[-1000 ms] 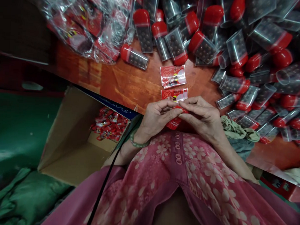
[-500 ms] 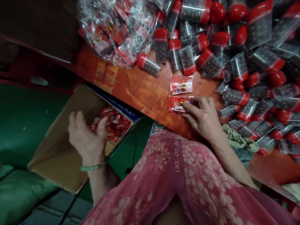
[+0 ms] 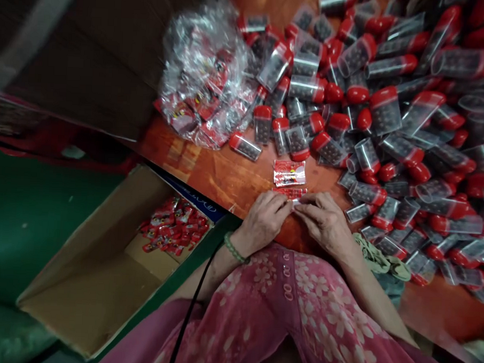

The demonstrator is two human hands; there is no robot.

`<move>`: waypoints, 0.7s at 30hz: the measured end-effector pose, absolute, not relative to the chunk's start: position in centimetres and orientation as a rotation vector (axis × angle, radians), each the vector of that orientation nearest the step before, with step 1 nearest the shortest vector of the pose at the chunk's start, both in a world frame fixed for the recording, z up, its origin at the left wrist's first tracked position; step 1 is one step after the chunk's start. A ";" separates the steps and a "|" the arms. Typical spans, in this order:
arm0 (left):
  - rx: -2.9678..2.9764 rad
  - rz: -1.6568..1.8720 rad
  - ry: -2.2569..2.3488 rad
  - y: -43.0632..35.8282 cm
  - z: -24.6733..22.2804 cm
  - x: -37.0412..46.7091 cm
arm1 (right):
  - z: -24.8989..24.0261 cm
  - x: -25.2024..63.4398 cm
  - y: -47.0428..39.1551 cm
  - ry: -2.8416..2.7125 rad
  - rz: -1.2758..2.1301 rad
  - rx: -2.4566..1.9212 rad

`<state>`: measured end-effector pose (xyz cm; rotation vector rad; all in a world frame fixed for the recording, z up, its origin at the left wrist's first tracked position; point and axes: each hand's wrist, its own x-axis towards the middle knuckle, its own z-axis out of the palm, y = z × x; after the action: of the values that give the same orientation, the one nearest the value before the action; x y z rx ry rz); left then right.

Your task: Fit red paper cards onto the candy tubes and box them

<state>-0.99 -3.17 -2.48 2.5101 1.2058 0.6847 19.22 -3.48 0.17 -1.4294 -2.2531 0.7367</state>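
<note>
1 red printed packet (image 3: 288,192), long axis crosswise, near edge pinched by your left hand (image 3: 265,217) and right hand (image 3: 324,221).

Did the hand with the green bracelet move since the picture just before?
Yes: the left hand moved rightward, from the cardboard box to the table, beside the right hand.

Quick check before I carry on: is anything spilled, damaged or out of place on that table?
Nothing looks spilled or broken, though blur hides fine detail. One oddity: a crumpled cloth bunched beside the jumbled red-capped containers, to the right of the right hand; it looks out of place next to those goods.
</note>
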 end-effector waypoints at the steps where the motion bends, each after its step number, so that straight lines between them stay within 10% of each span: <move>1: 2.517 0.677 1.203 -3.2 -2.4 -1.1 | 0.8 19.3 -3.0 -2.271 0.783 -1.408; 21: 2.391 0.661 1.298 -2.8 -2.7 -1.4 | 2.0 6.5 9.0 -2.582 0.601 -1.528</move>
<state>-1.42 -2.84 -2.69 2.3913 1.2976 0.6611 6.50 8.95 1.97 -1.5279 -2.5817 0.6014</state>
